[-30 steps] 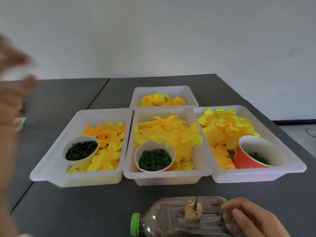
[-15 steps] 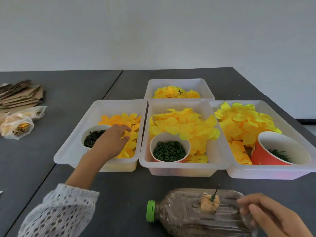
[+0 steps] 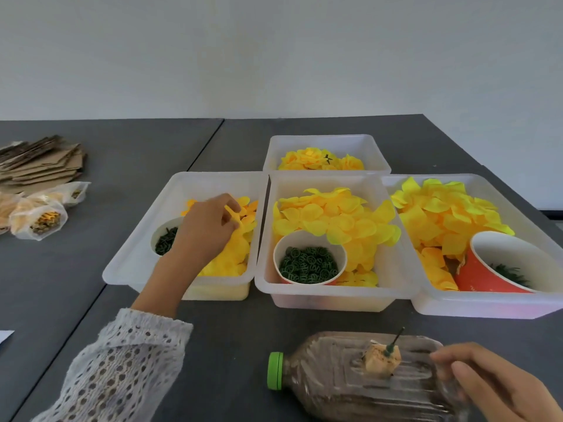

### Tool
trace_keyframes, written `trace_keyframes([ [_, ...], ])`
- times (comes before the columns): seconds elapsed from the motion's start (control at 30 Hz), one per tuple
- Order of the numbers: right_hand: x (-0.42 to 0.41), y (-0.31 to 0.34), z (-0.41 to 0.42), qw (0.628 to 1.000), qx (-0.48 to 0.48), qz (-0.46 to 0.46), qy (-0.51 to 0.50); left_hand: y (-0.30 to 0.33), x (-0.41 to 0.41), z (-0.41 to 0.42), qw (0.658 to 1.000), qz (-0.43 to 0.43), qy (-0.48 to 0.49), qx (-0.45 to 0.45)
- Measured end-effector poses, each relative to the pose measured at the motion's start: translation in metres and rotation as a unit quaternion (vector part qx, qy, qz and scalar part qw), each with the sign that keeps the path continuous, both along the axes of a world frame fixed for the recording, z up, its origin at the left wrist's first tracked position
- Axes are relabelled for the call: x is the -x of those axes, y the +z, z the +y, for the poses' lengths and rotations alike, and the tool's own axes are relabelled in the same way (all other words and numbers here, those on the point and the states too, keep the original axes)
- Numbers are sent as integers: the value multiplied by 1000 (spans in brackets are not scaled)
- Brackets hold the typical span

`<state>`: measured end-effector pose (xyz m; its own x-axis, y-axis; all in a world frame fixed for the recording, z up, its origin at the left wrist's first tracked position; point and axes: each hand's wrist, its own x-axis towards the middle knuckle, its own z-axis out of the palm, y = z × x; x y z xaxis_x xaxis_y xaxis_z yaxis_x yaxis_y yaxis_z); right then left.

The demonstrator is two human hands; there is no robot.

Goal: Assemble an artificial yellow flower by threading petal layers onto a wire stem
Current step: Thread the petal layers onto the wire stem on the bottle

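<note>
My left hand [image 3: 207, 231] reaches into the left tray [image 3: 137, 263] and pinches a small yellow-orange petal layer [image 3: 234, 216] just above the petal pile. Beside that pile stands a white cup of dark green parts [image 3: 164, 240], partly hidden by my wrist. A plastic bottle [image 3: 332, 379] with a green cap [image 3: 275, 371] lies on its side at the near edge. On it sits a foam block [image 3: 382, 360] with a short green wire stem [image 3: 395, 341] stuck upright. My right hand [image 3: 493, 386] rests on the bottle's right end, fingers relaxed.
The middle tray [image 3: 335, 298] holds yellow petals and a cup of green rings [image 3: 309, 264]. The right tray [image 3: 487, 307] holds larger petals and a red cup [image 3: 484, 275]. Finished flowers fill the back tray [image 3: 326, 141]. Cardboard [image 3: 39, 162] and plastic bags [image 3: 39, 219] lie far left.
My left hand came down from the far left into the left tray and now pinches a petal layer raised off the pile. My right hand stayed on the bottle.
</note>
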<state>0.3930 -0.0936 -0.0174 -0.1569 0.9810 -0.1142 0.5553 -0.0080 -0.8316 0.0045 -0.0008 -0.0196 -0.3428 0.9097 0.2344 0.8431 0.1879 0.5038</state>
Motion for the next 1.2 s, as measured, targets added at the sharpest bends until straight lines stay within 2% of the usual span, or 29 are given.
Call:
trace_keyframes([
  [0.13,-3,2,2,999,0,-31,36,35,-8,-17,989,5,-4,-150],
  [0.23,-4,2,3,999,2,-17,50,57,-25,-30,974,-7,1,-225],
  [0.3,-2,5,3,999,-13,8,40,68,-42,-40,963,-51,-2,-263],
  [0.37,-1,8,3,998,-63,22,13,77,-64,-51,948,-131,-34,-287],
  [0.47,11,27,2,983,-150,103,0,85,-103,-70,934,-204,-99,-275],
  [0.53,27,44,-2,969,-148,196,33,87,-129,-80,928,-235,-137,-257],
  [0.57,34,50,-4,966,-132,213,62,87,-141,-84,922,-256,-155,-247],
  [0.63,47,55,-3,970,-115,191,99,86,-159,-89,909,-293,-181,-234],
  [0.73,57,62,-1,969,-152,170,94,83,-177,-93,897,-330,-199,-215],
  [0.8,58,62,1,965,-162,194,71,79,-182,-95,890,-355,-203,-200],
  [1.0,51,57,-4,936,-102,326,79,60,-184,-99,854,-467,-202,-106],
  [1.1,45,53,-5,941,-100,318,66,53,-187,-105,849,-473,-234,-35],
  [1.2,44,53,-6,951,-81,294,57,51,-193,-110,844,-477,-241,-46],
])
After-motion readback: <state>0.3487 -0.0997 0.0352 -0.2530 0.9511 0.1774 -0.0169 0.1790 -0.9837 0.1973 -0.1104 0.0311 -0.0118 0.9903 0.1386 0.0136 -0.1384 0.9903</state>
